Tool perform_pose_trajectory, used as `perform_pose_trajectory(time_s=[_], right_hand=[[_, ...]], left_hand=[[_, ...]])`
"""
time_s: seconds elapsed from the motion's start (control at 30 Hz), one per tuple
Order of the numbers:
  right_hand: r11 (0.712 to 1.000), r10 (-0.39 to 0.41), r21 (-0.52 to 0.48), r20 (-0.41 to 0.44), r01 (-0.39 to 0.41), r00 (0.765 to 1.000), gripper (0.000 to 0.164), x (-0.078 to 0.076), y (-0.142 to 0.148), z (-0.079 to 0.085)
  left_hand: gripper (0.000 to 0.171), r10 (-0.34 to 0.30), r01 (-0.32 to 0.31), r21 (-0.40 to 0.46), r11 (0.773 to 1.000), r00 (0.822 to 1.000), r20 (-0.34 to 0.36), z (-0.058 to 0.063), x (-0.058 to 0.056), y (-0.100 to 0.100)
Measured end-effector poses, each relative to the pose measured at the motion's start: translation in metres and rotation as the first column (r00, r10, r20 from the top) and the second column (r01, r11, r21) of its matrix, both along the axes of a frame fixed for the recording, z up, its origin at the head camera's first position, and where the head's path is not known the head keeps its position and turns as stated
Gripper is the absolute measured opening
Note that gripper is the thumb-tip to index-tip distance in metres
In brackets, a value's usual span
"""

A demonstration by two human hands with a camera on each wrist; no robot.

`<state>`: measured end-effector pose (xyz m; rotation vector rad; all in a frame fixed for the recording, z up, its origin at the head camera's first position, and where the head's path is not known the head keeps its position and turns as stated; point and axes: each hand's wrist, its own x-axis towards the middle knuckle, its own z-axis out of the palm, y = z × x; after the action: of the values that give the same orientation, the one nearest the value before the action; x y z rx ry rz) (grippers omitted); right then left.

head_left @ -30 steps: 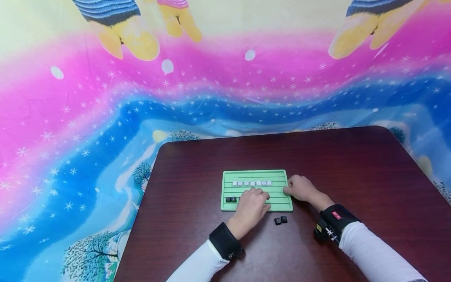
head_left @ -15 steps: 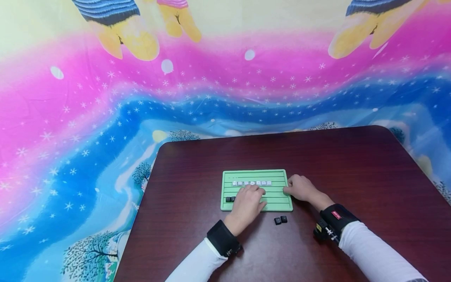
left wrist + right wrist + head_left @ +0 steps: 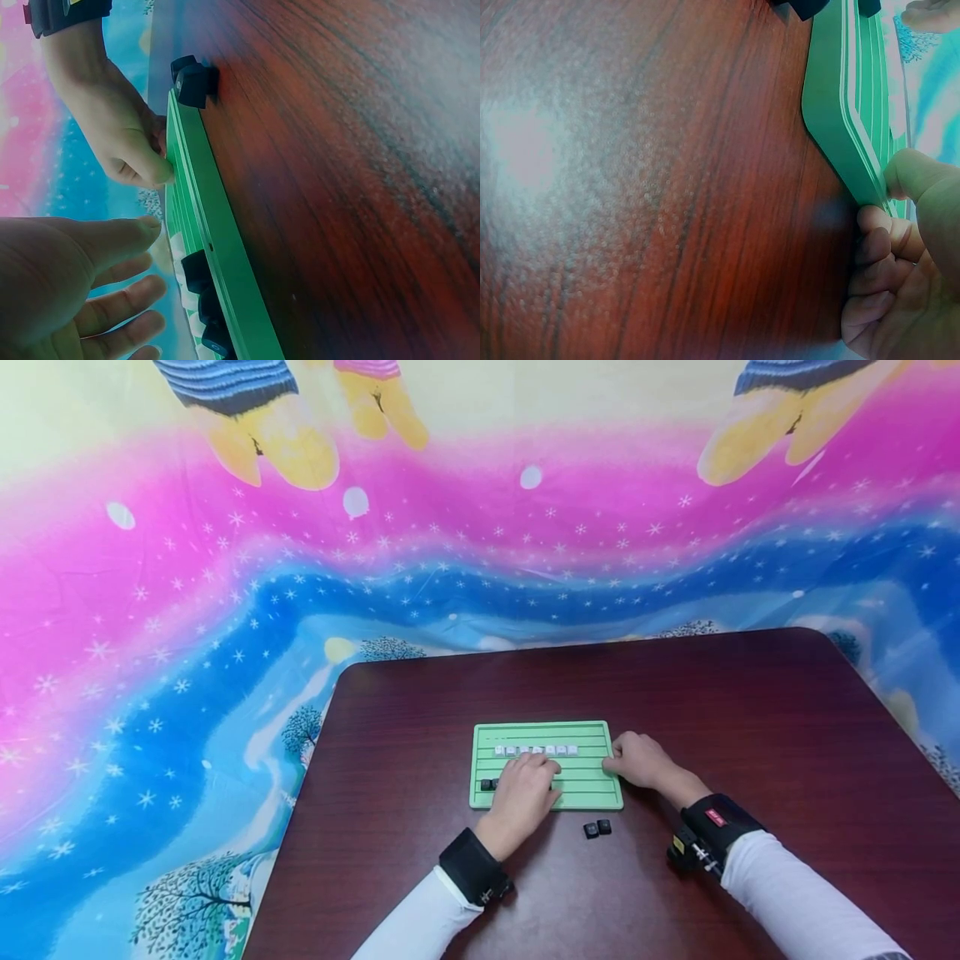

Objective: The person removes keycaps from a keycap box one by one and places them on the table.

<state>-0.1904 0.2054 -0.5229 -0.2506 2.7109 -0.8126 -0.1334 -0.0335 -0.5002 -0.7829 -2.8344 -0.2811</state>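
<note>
A green grooved board [image 3: 588, 781] lies on the table with a row of white keycaps [image 3: 550, 750] across its upper part. My left hand [image 3: 521, 789] hovers over the board's lower left with relaxed, spread fingers and nothing between them. Black keycaps [image 3: 486, 785] stand in a lower groove, partly hidden by that hand; the left wrist view shows several black keycaps [image 3: 196, 271] in line beside the fingertips. With thumb on top and curled fingers against the side, my right hand [image 3: 641, 760] pinches the board's right edge, as the right wrist view confirms.
Two loose black keycaps [image 3: 591, 830] sit side by side on the dark wooden table [image 3: 712, 693], just below the board's lower right. A colourful printed cloth [image 3: 480, 527] hangs behind the table's far edge.
My left hand has shifted left and slightly toward me along the lower row, uncovering more of the board's right part. The right hand and the board stay in place.
</note>
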Motion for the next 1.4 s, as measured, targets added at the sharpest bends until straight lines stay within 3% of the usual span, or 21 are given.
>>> perform_pose_trajectory(time_s=[1.4], right_hand=[[1.000,-0.013,0.006,0.013,0.013,1.000,0.042,0.000,-0.002,0.000]], left_hand=[[0.012,0.026,-0.025,-0.056,0.998,1.000,0.004,-0.013,-0.005,-0.005]])
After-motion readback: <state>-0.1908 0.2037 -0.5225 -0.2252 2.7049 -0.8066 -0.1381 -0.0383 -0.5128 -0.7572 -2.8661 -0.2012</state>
